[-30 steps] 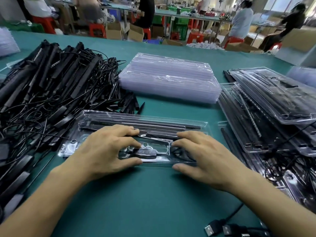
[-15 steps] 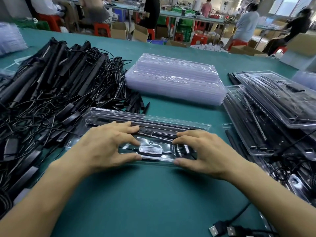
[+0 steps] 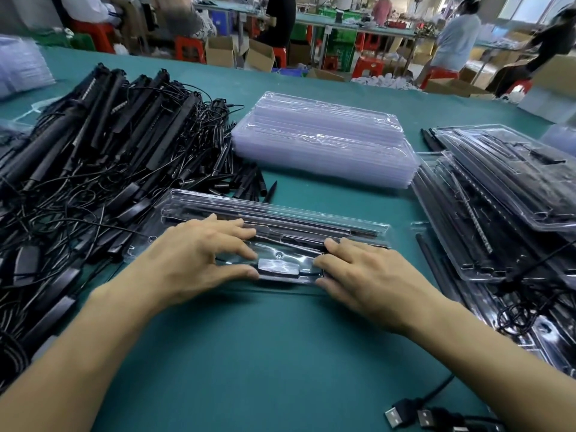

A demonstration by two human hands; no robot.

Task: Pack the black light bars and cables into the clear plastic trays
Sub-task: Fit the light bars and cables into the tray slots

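"What's nearest you?"

"Two USB plugs (image 3: 405, 416) on a black lead, at the lower right edge of the frame, lying on the green table (image 3: 249, 369)."

"And your hands?"

"Both lie flat on the clear tray (image 3: 327, 217) at centre frame. My left hand (image 3: 193, 260) has its fingers stretched over the tray's left half, with the thumb along the near edge. My right hand (image 3: 371, 275) presses the right half the same way, fingers straight. Neither is curled round anything."

"What's in the tray?"

"Between my thumbs a small black controller (image 3: 277, 265) sits in its pocket, with a cable leading off to the right. Beyond my fingertips, black light bars (image 3: 311, 227) lie lengthwise in the long channels."

"Where's the rest of the stock?"

"The loose pile of light bars and cables (image 3: 93, 157) fills the left of the frame and meets the tray's left end. On the right, packed trays (image 3: 498, 219) lie stacked askew, just beside the one I'm pressing. Beyond it, at upper centre, sits a neat stack of empty trays (image 3: 321, 141)."

"And farther back?"

"Along the top of the frame there are cardboard boxes (image 3: 219, 51), red stools (image 3: 190, 48) and people (image 3: 458, 35) at other tables, all blurred."
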